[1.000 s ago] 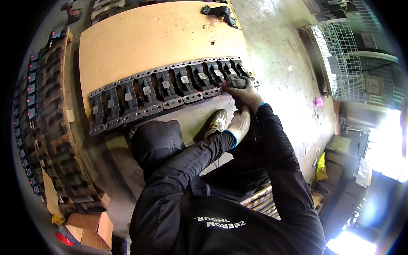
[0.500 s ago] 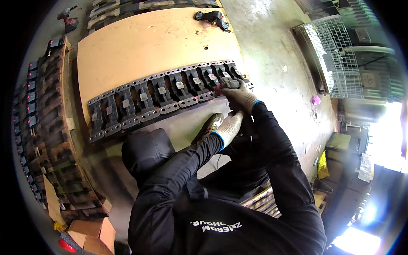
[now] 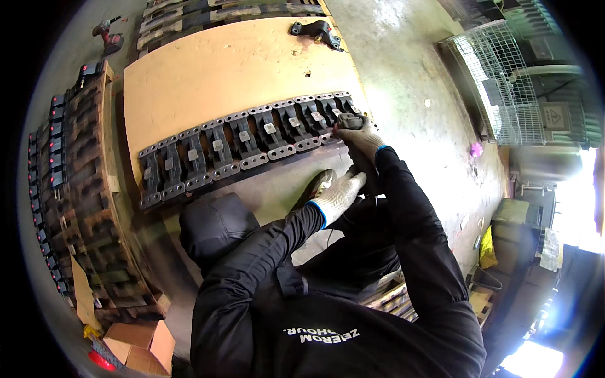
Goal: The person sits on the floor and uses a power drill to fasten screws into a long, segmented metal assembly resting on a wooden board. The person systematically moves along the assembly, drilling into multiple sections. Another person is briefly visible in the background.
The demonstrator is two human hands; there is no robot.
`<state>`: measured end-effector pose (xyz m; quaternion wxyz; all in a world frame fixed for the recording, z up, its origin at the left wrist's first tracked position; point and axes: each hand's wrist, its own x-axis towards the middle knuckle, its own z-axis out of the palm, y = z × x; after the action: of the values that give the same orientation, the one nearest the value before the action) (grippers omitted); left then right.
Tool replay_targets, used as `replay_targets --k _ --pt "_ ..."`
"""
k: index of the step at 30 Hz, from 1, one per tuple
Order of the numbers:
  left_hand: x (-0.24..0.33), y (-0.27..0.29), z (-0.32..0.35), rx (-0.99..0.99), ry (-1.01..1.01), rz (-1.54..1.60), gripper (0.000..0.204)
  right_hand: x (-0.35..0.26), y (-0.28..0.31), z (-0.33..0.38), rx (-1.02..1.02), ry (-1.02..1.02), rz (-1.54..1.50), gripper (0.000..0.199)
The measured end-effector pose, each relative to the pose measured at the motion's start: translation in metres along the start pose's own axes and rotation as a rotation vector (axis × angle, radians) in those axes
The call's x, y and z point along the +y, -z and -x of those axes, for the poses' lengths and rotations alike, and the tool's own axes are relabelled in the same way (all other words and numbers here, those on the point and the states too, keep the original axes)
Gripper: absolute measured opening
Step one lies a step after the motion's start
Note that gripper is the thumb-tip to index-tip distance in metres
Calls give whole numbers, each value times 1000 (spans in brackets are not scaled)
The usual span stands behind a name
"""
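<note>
At the right end of the board [image 3: 220, 69], the row of dark metal brackets [image 3: 252, 142] lies in a line, each bracket touching or just beside its neighbour. The row's long axis runs from lower left to upper right in the view; each bracket lies crosswise to it, its long axis pointing from the near edge of the board toward the far edge. The right hand [image 3: 356, 135], gloved, rests on the last bracket [image 3: 346, 116], fingers curled over a small grey object; what it pinches cannot be told. The left hand [image 3: 337, 195], gloved, hovers near a shoe [image 3: 318, 186], fingers loosely together, holding nothing visible. Judged step: work on the end bracket. The next move calls for a steady grip and alignment with the row. A single bracket [image 3: 315, 31] lies apart at the far edge. Stacked brackets [image 3: 69, 183] stand to the left.
</note>
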<state>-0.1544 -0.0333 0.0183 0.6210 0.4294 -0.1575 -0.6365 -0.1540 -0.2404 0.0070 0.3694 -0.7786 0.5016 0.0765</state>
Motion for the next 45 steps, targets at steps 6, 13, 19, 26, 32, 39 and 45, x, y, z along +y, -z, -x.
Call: replay_targets --k 6,13,19,26,32,39,45 --pt "6 2 14 100 34 -287 46 -26 -9 28 -153 -3 -106 117" --pt "1 0 6 -1 31 -111 47 -16 -3 23 -34 -54 -98 113" --pt "-13 0 -7 -43 -15 -201 43 5 3 13 15 -30 -161 115" --pt "-25 1 -15 -56 105 -11 60 1 1 15 50 15 -83 116" --pt "-28 4 -20 -33 77 -62 46 -12 4 23 -4 -7 -113 117" --pt "12 -5 -1 -61 26 -119 46 20 8 -8 -41 -3 -220 104" --pt "-8 2 -5 -4 5 -45 45 -15 -1 9 -81 -40 -188 106"
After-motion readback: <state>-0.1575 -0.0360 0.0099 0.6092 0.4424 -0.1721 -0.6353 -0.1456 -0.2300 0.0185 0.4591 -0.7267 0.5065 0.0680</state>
